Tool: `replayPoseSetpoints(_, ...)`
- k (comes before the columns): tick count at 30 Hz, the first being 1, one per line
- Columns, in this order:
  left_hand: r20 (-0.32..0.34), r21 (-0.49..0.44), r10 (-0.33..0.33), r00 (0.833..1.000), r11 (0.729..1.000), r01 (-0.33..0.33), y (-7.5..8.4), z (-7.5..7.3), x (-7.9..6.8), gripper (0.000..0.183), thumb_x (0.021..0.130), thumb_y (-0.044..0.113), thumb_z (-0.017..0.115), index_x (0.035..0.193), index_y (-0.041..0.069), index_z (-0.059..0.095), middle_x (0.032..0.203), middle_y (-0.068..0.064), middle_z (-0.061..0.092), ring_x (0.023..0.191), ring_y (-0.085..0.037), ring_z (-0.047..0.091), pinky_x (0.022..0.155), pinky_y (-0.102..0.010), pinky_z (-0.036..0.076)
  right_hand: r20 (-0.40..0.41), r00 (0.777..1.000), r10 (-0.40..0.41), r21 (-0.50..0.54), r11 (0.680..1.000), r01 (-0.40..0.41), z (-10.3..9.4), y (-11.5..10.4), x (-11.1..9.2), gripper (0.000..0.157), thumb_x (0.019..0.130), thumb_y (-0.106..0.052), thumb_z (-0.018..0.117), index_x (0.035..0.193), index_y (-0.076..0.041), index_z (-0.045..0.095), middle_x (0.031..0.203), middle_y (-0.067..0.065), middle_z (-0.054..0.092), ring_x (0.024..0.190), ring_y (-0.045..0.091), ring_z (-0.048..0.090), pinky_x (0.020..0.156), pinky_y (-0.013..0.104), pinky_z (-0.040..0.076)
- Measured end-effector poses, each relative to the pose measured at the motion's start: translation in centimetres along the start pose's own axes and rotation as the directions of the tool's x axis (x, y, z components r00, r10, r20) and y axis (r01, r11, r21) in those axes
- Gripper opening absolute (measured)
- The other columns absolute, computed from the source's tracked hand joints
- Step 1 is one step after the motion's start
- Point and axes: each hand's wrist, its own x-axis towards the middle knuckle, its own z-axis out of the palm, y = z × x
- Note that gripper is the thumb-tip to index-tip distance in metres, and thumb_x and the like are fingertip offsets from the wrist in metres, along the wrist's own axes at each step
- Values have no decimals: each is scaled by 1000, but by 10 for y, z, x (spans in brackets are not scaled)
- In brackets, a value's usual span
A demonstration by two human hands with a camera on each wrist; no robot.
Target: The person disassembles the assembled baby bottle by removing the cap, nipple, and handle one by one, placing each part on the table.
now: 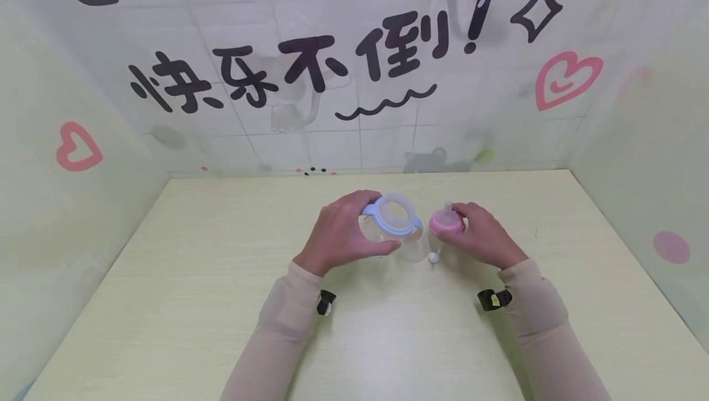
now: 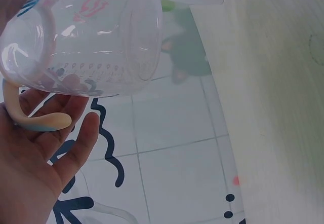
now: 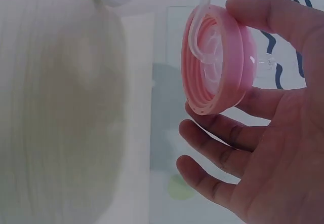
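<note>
My left hand [image 1: 344,230] grips a clear baby bottle [image 2: 96,46] with a pale blue collar [image 1: 382,221] and side handles. The bottle is tilted above the table, its round top towards the head camera; pink print and scale marks show on its wall. In my right hand [image 1: 483,236], a pink bottle lid [image 3: 223,62] is pinched between thumb and fingers, clear spout upward. From the lid's threaded underside hangs a clear straw [image 3: 196,31], with a white ball [image 1: 434,258] at its lower end. Lid and bottle are apart.
A clear cup-like cover [image 1: 416,251] stands on the pale wooden table [image 1: 232,290], just beyond the bottle and left of the straw's ball. Printed white walls [image 1: 310,142] enclose the table at the back and both sides.
</note>
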Motion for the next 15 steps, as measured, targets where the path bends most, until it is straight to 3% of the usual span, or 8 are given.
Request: replayPoseSetpoints(15, 15, -12, -1, 1000, 1000, 1, 1, 0, 0, 69, 64, 49, 87, 117, 10, 65, 107, 0, 70, 94, -12, 65, 78, -32, 55, 118, 993, 20, -89, 996, -9, 8, 15, 4, 65, 89, -28, 71, 135, 13, 50, 119, 28, 61, 101, 35, 58, 88, 51, 49)
